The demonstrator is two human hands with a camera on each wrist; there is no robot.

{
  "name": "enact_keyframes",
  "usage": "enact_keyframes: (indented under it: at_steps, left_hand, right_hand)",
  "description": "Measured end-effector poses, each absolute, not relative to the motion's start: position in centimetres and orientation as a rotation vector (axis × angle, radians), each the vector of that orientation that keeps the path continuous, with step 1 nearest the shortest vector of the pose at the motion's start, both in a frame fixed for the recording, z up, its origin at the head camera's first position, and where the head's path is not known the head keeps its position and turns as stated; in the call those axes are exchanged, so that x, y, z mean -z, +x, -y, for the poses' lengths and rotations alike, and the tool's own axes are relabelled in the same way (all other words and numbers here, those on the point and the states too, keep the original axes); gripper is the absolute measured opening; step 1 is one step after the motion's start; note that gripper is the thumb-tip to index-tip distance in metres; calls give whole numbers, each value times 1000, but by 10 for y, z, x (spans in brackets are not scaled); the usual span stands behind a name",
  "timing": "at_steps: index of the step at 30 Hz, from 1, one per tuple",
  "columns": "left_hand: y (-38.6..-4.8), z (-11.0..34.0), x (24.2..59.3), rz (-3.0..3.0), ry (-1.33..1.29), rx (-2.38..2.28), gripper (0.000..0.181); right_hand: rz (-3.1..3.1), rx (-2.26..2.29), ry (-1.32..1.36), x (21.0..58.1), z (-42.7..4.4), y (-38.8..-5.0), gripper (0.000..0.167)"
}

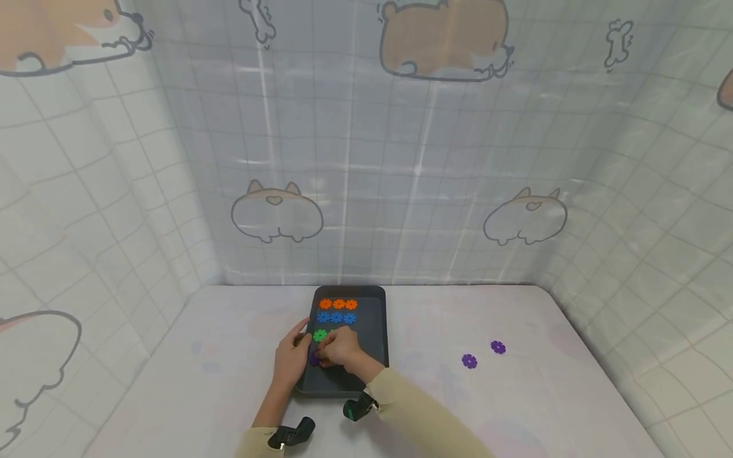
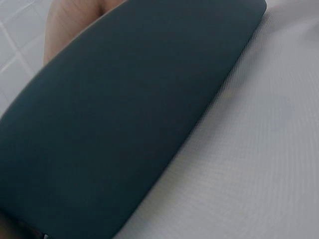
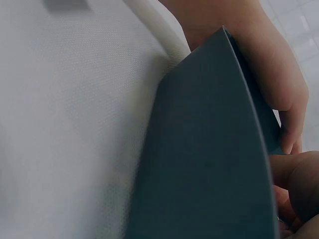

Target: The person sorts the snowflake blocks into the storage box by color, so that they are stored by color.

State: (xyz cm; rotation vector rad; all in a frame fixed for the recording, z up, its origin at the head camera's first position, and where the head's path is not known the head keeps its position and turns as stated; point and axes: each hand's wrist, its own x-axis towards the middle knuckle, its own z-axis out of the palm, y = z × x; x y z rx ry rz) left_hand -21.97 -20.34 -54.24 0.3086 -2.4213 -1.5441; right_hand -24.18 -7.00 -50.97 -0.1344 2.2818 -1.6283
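In the head view a dark baking tray (image 1: pixel 375 343) lies lengthwise on the table. Within it run a row of orange snowflake discs (image 1: pixel 339 305), a row of blue snowflake discs (image 1: pixel 336 317) below, then green snowflake discs (image 1: pixel 320 335), partly covered by my right hand (image 1: pixel 343 350). That hand's fingertips pinch a purple snowflake disc (image 1: pixel 314 355), partly hidden, near the tray's left side. My left hand (image 1: pixel 291 361) holds the left rim, thumb towards the inside. The tray wall (image 2: pixel 124 109) fills much of the left wrist view; in the right wrist view the tray (image 3: pixel 199 149) hides part of both hands.
Two loose purple snowflake discs, one nearer (image 1: pixel 469 361) and one farther (image 1: pixel 498 347), lie on the pale tablecloth (image 1: pixel 435 407) right of the tray. Behind the table hangs a tile-patterned curtain (image 1: pixel 378 140), with similar walls on both sides.
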Motion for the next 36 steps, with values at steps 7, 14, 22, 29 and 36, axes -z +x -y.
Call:
enact_keyframes:
  at_steps: [7, 14, 22, 29, 36]
  left_hand:
    - [-220, 201, 542, 2413, 323, 1550, 41]
    - [-220, 200, 541, 2411, 330, 1552, 41]
    - [-219, 201, 540, 2413, 321, 1545, 41]
    - [-220, 202, 541, 2413, 312, 1539, 41]
    - [-217, 203, 541, 2421, 308, 1523, 41]
  right_hand:
    - [-2329, 1619, -166, 510, 68, -241, 6]
    - [-2353, 1654, -202, 515, 68, -243, 7]
    - [-2420, 1628, -241, 519, 69, -242, 9]
    - [-2450, 1644, -257, 522, 70, -240, 11]
    - [-2407, 1686, -253, 520, 71, -237, 10]
